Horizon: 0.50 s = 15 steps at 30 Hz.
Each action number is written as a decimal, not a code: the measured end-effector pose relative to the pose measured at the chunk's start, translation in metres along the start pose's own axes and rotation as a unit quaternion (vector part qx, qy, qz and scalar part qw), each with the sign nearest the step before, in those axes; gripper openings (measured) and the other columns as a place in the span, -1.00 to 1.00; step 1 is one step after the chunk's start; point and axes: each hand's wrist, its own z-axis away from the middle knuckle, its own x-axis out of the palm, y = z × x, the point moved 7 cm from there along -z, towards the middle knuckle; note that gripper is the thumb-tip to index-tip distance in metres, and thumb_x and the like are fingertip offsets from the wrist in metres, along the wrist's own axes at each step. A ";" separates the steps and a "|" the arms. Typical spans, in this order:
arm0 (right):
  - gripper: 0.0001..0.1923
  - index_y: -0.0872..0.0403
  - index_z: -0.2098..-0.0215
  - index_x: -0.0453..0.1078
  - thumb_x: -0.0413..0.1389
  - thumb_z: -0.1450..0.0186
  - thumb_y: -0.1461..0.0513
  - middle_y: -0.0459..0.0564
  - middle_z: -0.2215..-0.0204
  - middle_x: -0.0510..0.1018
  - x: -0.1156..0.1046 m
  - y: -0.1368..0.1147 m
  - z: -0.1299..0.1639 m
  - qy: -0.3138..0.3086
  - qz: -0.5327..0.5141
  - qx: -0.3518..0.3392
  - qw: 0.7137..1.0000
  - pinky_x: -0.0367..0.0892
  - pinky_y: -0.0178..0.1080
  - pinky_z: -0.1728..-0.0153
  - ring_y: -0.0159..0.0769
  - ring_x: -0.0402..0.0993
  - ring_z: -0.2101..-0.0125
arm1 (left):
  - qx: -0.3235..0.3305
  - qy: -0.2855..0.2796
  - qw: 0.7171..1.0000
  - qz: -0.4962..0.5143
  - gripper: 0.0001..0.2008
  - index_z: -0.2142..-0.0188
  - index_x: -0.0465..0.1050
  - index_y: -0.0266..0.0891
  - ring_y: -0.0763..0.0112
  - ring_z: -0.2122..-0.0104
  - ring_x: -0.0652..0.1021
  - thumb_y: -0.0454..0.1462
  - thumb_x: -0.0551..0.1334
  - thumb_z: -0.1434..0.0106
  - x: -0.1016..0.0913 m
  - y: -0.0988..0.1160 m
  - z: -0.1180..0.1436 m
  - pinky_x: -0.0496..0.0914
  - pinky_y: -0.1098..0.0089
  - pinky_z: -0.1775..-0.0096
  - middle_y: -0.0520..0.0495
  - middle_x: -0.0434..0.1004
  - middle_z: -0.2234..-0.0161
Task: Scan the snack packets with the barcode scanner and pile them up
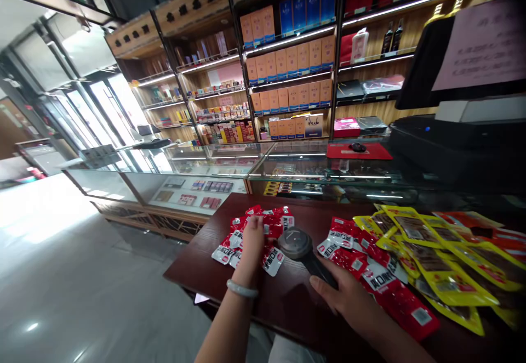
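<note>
Left hand [251, 238] lies flat on red packets [257, 231], loose pile. Right hand [349, 297] grips black scanner [302, 248]; yellow packs [435, 253] untouched on desk [205, 264].

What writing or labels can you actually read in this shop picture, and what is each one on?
No text reads clearly.
Red packets under the left hand: white labels, blurred.
Red packets by the right hand: blurred.
Pink paper sign: too faint.
Shelf boxes: too small.
</note>
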 end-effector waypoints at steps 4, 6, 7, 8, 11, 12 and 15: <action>-0.48 0.04 -0.15 0.43 0.16 -0.31 -0.01 0.10 -0.07 0.58 -0.009 0.015 0.007 0.004 -0.003 0.010 1.000 0.29 -0.04 -0.14 0.01 0.45 -0.10 | -0.016 0.011 0.996 -0.090 -0.78 0.15 0.38 -0.19 0.44 0.55 0.51 -0.17 0.05 -0.36 -0.034 0.001 -0.027 0.36 0.46 0.51 -0.04 0.50 0.35; -0.46 0.03 -0.14 0.44 0.17 -0.29 -0.05 0.08 0.05 0.65 -0.017 0.022 0.012 0.020 0.005 0.025 0.999 0.38 -0.05 -0.05 0.03 0.52 -0.01 | -0.027 0.014 0.992 -0.123 -0.76 0.07 0.36 -0.20 0.43 0.52 0.55 -0.18 0.06 -0.35 -0.048 -0.004 -0.039 0.39 0.45 0.47 -0.09 0.55 0.24; -0.44 0.04 -0.14 0.45 0.17 -0.28 -0.07 0.07 0.14 0.68 -0.021 0.025 0.014 0.031 0.011 0.033 0.999 0.41 -0.07 0.01 0.03 0.55 0.06 | -0.024 0.016 0.989 -0.145 -0.74 0.03 0.35 -0.21 0.41 0.47 0.57 -0.19 0.09 -0.33 -0.054 -0.006 -0.043 0.40 0.44 0.43 -0.12 0.56 0.19; -0.42 0.05 -0.14 0.45 0.17 -0.27 -0.08 0.06 0.23 0.69 -0.026 0.027 0.016 0.040 0.015 0.040 0.998 0.45 -0.09 0.08 0.02 0.58 0.12 | -0.014 0.020 0.984 -0.176 -0.71 0.00 0.34 -0.21 0.37 0.40 0.60 -0.19 0.12 -0.31 -0.058 -0.007 -0.045 0.42 0.42 0.37 -0.14 0.57 0.16; -0.39 0.07 -0.14 0.44 0.16 -0.26 -0.10 -0.01 0.48 0.63 -0.036 0.030 0.024 0.051 0.013 0.055 0.997 0.47 -0.16 0.27 -0.05 0.59 0.33 | 0.043 0.037 0.955 -0.292 -0.62 -0.04 0.35 -0.22 0.18 0.11 0.57 -0.19 0.22 -0.23 -0.062 -0.008 -0.044 0.40 0.31 0.14 -0.18 0.57 0.08; -0.39 0.07 -0.14 0.44 0.16 -0.26 -0.11 -0.05 0.54 0.59 -0.038 0.031 0.026 0.052 0.009 0.059 0.997 0.46 -0.18 0.33 -0.08 0.57 0.39 | 0.057 0.036 0.944 -0.324 -0.59 -0.05 0.35 -0.22 0.13 0.04 0.54 -0.18 0.23 -0.22 -0.061 -0.008 -0.042 0.38 0.27 0.08 -0.20 0.56 0.06; -0.38 0.07 -0.15 0.41 0.14 -0.27 -0.11 -0.12 0.64 0.49 -0.046 0.034 0.034 0.053 -0.002 0.071 0.996 0.39 -0.25 0.48 -0.19 0.47 0.54 | 0.092 0.039 0.915 -0.391 -0.56 -0.06 0.37 -0.25 0.05 -0.04 0.47 -0.14 0.21 -0.22 -0.055 -0.003 -0.031 0.32 0.19 -0.02 -0.26 0.53 0.03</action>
